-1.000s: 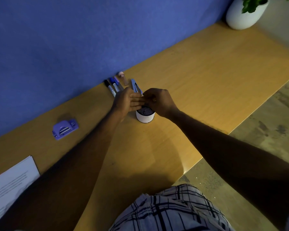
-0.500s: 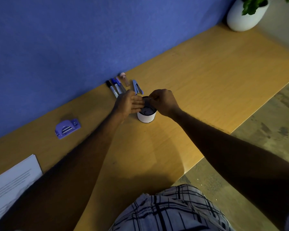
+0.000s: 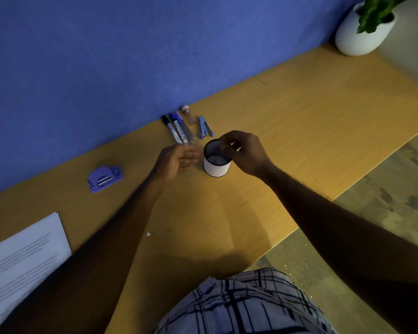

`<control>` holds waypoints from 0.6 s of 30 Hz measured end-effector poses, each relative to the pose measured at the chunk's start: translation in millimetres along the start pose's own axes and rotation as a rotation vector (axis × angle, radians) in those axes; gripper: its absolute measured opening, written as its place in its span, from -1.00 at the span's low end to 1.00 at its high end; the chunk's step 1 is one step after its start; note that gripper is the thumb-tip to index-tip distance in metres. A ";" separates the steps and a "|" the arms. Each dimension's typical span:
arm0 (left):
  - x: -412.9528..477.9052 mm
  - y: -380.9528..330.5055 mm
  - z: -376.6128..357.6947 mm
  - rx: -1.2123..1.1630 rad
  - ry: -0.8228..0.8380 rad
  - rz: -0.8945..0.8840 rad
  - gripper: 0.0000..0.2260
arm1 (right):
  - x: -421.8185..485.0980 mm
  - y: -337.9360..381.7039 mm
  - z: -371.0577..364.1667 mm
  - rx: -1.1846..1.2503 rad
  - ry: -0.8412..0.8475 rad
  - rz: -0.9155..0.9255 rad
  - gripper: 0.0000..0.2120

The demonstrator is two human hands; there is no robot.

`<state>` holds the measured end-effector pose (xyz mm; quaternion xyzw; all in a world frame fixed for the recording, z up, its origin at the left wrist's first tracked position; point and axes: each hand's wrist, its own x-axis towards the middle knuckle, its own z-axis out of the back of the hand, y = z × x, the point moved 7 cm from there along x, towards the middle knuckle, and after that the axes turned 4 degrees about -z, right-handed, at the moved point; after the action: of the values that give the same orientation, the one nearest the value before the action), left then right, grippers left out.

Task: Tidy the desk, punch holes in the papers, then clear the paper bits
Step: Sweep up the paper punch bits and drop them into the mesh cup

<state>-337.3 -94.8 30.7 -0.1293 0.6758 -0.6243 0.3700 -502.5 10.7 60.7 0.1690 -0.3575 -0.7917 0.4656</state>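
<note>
R hand (image 3: pixel 245 153) fingers pinched over cup (image 3: pixel 217 165) rim, holding unclear | L hand (image 3: pixel 176 159) open, empty, blurred, beside cup | pens (image 3: pixel 177 128) at desk (image 3: pixel 299 131) back edge

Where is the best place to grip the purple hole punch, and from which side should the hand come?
Probably from above, across the two long sides of the hole punch. It lies flat on the desk, apart from other things, nearest the left hand.

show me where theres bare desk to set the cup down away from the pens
The widest bare stretch of desk runs from the cup toward the plant pot. A second lies on the near side, between the cup and the desk's front edge, with one paper bit. It is crowded by the wall: pens, stapler, both hands; the hole punch and papers take the left.
</note>
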 end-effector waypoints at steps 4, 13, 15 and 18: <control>-31.2 39.9 36.2 0.103 -0.106 0.027 -0.75 | -28.3 17.1 -23.9 0.029 0.022 0.092 -0.88; -109.1 116.8 111.9 0.601 -0.358 0.005 -0.89 | -87.3 36.2 -128.4 -0.056 0.387 0.094 -0.86; -123.0 129.1 118.5 0.633 -0.385 0.000 -0.91 | -96.0 38.3 -148.6 -0.080 0.454 0.074 -0.85; -135.0 150.3 120.3 0.617 -0.384 0.025 -0.94 | -107.0 40.8 -171.6 -0.136 0.547 0.052 -0.82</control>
<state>-121.1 -70.7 -58.4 -0.1182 0.3751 -0.7587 0.5193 -319.8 19.7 -34.7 0.3354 -0.1687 -0.7267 0.5752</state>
